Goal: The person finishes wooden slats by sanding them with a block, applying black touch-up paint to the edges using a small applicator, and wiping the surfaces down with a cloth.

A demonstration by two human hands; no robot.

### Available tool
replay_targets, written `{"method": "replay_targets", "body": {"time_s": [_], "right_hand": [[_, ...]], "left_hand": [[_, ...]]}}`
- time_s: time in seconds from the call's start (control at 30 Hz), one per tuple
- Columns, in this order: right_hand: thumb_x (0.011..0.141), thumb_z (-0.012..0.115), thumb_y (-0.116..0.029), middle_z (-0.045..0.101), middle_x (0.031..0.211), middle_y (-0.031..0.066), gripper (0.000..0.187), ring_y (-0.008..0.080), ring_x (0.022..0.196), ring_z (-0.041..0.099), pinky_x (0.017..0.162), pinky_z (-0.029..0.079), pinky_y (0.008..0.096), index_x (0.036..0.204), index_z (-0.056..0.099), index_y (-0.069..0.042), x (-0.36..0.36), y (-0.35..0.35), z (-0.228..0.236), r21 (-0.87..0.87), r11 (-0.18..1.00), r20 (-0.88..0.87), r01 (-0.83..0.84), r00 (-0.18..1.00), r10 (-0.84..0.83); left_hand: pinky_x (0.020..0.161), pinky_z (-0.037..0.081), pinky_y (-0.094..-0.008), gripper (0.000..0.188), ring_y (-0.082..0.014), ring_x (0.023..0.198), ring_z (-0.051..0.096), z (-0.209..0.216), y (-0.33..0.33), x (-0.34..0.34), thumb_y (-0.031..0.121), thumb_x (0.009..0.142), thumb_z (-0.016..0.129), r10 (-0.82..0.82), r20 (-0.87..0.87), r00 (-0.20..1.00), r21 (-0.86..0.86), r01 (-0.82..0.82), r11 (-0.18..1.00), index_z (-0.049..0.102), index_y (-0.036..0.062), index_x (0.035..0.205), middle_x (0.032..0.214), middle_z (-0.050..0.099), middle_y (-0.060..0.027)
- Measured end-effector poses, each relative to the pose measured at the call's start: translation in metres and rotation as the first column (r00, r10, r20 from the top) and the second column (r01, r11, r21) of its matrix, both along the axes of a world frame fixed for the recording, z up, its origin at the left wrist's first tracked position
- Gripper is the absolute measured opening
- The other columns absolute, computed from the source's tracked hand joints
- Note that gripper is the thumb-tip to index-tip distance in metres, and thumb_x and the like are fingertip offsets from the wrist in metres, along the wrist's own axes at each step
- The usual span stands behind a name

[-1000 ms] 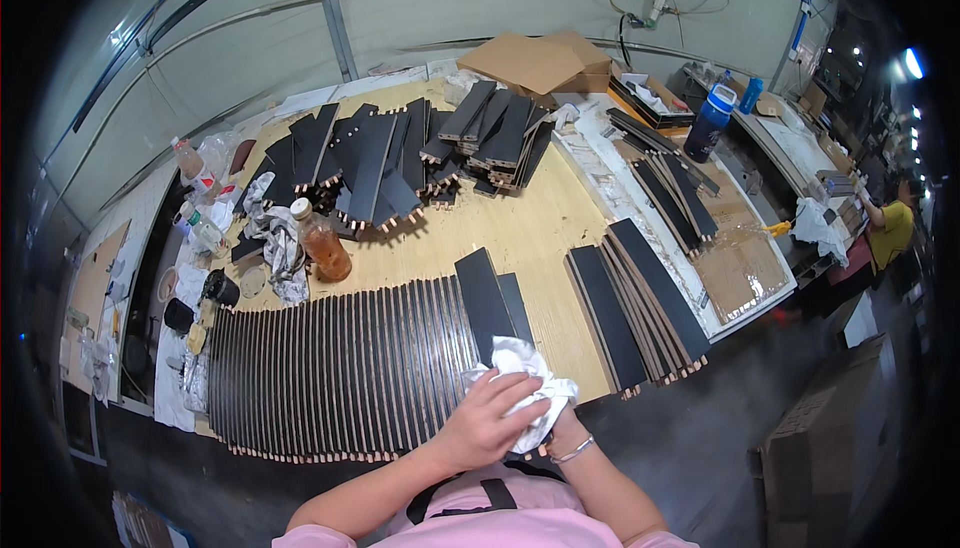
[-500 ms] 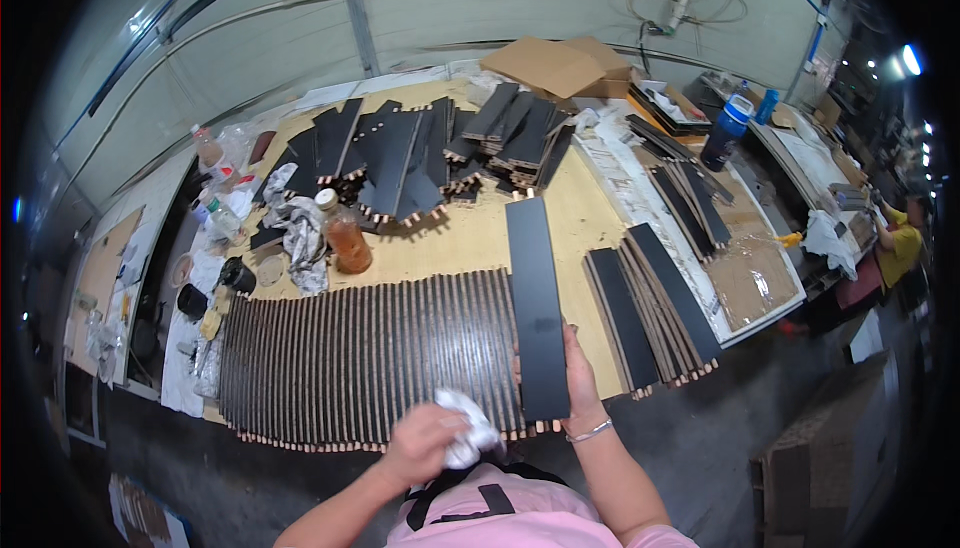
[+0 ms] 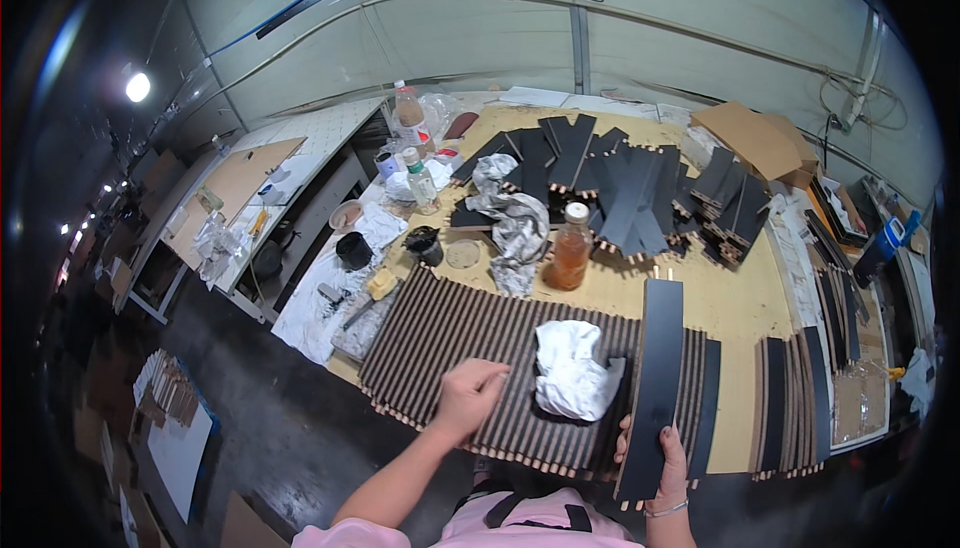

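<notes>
My right hand (image 3: 672,463) grips a long flat black board (image 3: 657,378) near its lower end, thumb on the front face. Short pale wooden pegs stick out of both its ends. The board is tilted up above a row of similar boards (image 3: 430,343), stood on edge side by side along the front of the table. A crumpled white cloth (image 3: 572,363) lies on that row, left of the held board. Over the row's middle, my left hand (image 3: 472,398) is closed with its fingers curled, and nothing shows in it.
Loose black boards (image 3: 630,198) are heaped at the back. A bottle of amber liquid (image 3: 570,248) stands behind the row, beside a stained rag (image 3: 515,223). Black cups (image 3: 424,245) and a yellow sponge (image 3: 381,284) sit left. More boards (image 3: 790,398) lie at the right.
My left hand has let go of the white cloth, which now lies on the row. My view has swung left. The right hand still holds the board.
</notes>
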State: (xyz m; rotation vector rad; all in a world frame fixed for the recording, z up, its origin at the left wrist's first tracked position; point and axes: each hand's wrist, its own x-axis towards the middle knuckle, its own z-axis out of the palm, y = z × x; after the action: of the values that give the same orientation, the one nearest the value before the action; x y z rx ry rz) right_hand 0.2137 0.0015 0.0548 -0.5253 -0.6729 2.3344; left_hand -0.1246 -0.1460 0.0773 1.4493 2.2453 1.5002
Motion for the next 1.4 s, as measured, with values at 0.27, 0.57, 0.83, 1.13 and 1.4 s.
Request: {"method": "replay_targets", "body": {"time_s": [0.27, 0.57, 0.83, 1.13, 1.4], "right_hand": [[0.104, 0.079, -0.034, 0.074, 0.123, 0.028, 0.065, 0.0339, 0.092, 0.077, 0.081, 0.069, 0.0454, 0.154, 0.05, -0.004, -0.182, -0.058, 0.031, 0.015, 1.0, 0.094, -0.009, 0.996, 0.008], [0.1, 0.07, -0.009, 0.078, 0.131, 0.0259, 0.065, 0.0243, 0.103, 0.08, 0.091, 0.067, 0.0344, 0.162, 0.049, -0.002, -0.309, -0.051, 0.052, 0.106, 0.992, 0.207, 0.073, 0.974, -0.094], [0.102, 0.068, -0.005, 0.075, 0.133, 0.017, 0.058, 0.0279, 0.122, 0.079, 0.098, 0.067, 0.0353, 0.157, 0.052, -0.001, -0.301, -0.034, 0.066, 0.229, 0.948, 0.184, 0.223, 0.946, -0.267], [0.103, 0.067, -0.002, 0.074, 0.135, 0.0152, 0.059, 0.0268, 0.119, 0.08, 0.095, 0.068, 0.0329, 0.159, 0.051, -0.002, -0.253, -0.019, 0.078, 0.273, 0.911, 0.169, 0.309, 0.917, -0.362], [0.104, 0.064, 0.001, 0.076, 0.134, 0.0163, 0.063, 0.0245, 0.116, 0.08, 0.096, 0.068, 0.0348, 0.165, 0.047, -0.003, -0.223, -0.008, 0.078, 0.227, 0.92, 0.132, 0.321, 0.925, -0.355]], "left_hand": [[0.108, 0.054, -0.0511, 0.035, -0.0419, 0.12, 0.069, -0.037, -0.066, -0.323, 0.007, 0.089, 0.084, 0.339, -0.374, 0.863, -0.093, -0.398, 0.913, 0.077, 0.0043, 0.123, 0.124, 0.077, -0.0185], [0.102, 0.056, -0.0495, 0.046, -0.0412, 0.115, 0.07, -0.055, -0.046, -0.362, 0.006, 0.081, 0.087, 0.21, -0.239, 0.948, -0.106, -0.241, 0.965, 0.073, 0.0034, 0.126, 0.12, 0.075, -0.0189], [0.081, 0.057, -0.0428, 0.055, -0.0329, 0.093, 0.07, 0.043, -0.031, -0.161, 0.008, 0.074, 0.095, -0.494, -0.124, 0.861, 0.216, 0.509, 0.833, 0.073, 0.0033, 0.124, 0.113, 0.074, -0.0168], [0.075, 0.055, -0.0414, 0.057, -0.0307, 0.088, 0.069, 0.043, -0.007, -0.111, 0.007, 0.072, 0.096, -0.539, -0.186, 0.821, 0.193, 0.569, 0.8, 0.074, 0.0044, 0.125, 0.109, 0.074, -0.0144], [0.076, 0.056, -0.042, 0.056, -0.031, 0.092, 0.069, 0.054, 0.008, -0.08, 0.004, 0.071, 0.093, -0.56, -0.159, 0.813, 0.196, 0.582, 0.789, 0.074, 0.0048, 0.123, 0.11, 0.073, -0.0148]]}}
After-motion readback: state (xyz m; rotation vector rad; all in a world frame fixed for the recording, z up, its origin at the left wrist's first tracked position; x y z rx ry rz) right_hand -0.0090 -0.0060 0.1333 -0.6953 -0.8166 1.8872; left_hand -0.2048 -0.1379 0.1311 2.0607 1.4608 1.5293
